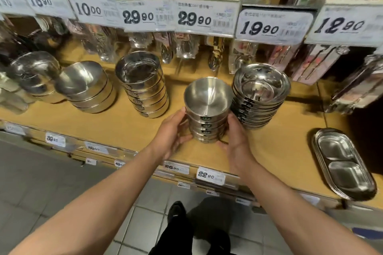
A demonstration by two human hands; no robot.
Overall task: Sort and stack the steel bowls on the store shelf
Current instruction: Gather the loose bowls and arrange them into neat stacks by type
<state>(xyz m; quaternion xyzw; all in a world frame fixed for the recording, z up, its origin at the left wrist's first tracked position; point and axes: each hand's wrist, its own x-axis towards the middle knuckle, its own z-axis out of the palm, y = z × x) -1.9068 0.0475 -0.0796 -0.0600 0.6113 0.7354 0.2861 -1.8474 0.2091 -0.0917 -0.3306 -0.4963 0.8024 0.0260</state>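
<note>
A stack of several small steel bowls (207,109) stands on the wooden shelf (124,128), near its front. My left hand (172,132) presses against the stack's left side and my right hand (237,136) against its right side, both gripping it. Right beside it, touching or nearly so, is a taller stack of wide-rimmed steel bowls (259,97). Further left stand a stack of straight-sided bowls (143,87), a shorter stack with a tilted top bowl (87,87), and a stack of upturned bowls (35,76).
A two-compartment steel tray stack (344,165) lies at the shelf's right front. Packaged spoons and utensils (182,47) hang behind the bowls under price tags (194,16). Shelf-edge price labels (210,176) run along the front. Tiled floor and my shoe (176,211) are below.
</note>
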